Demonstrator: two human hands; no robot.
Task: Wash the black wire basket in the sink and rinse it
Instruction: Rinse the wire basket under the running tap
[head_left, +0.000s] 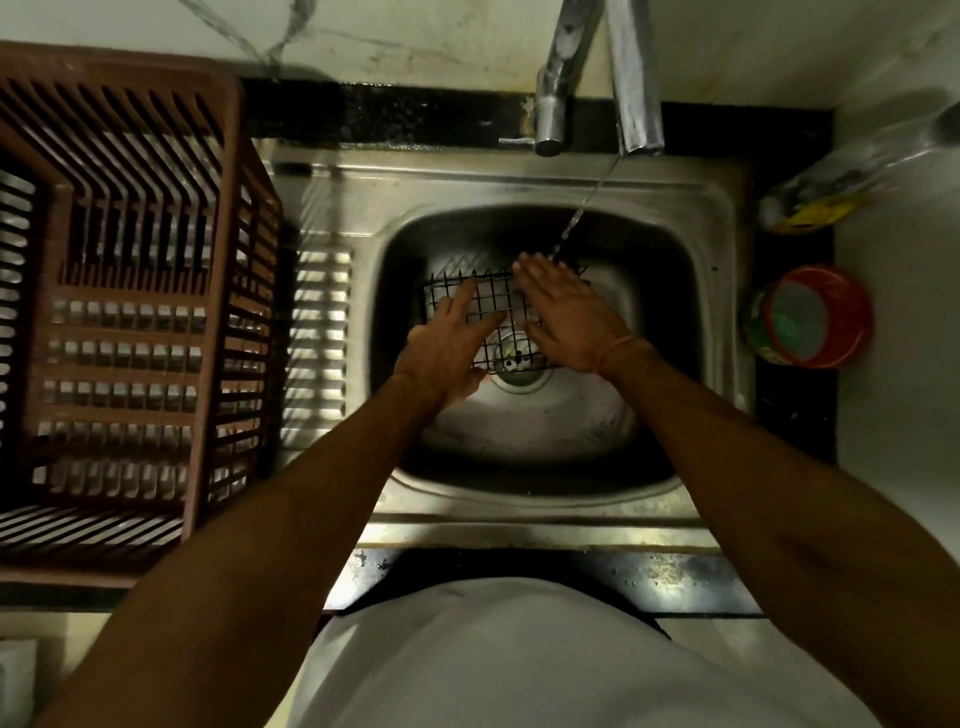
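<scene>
Wire basket lies long side left-right in the sink, under both your hands. Left hand grips its left edge; right hand lies flat, fingers straight, on its right half, nearer the water stream.

Worn on the head, looked steeply down from close above the sink; faced the back wall, taps at the top edge, own torso along the bottom.
</scene>
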